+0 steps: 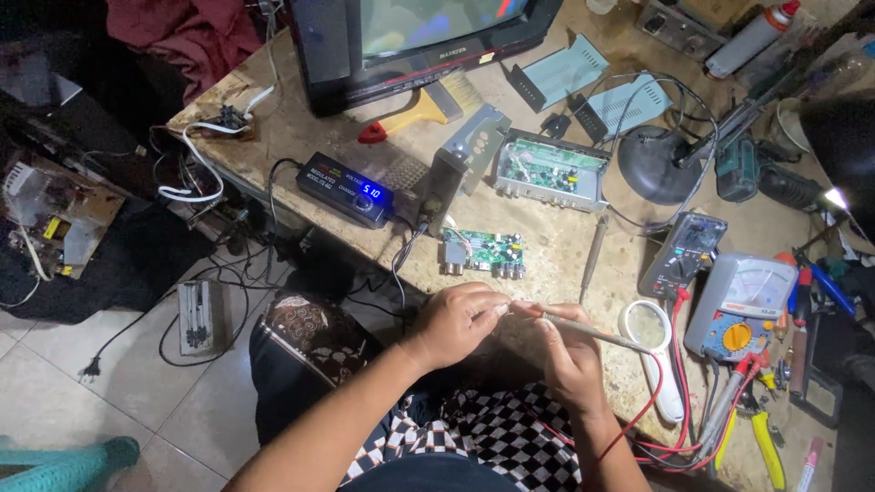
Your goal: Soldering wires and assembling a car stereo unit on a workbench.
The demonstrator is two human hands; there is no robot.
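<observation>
Head view down onto a cluttered electronics bench. At lower centre of the frame, the left hand [460,321] is closed, pinching the tip end of a thin pale rod-shaped tool [583,331], probably a probe or slim soldering pen. The right hand [570,357] is curled shut around its shaft. It looks light, stiff and narrow, best held along the shaft, not the tip. A small green circuit board [483,252] lies just above the hands; a magnifying glass [649,330] sits to the right.

A black television [419,41] with a greenish screen stands behind a black power supply's blue display [372,191].
</observation>
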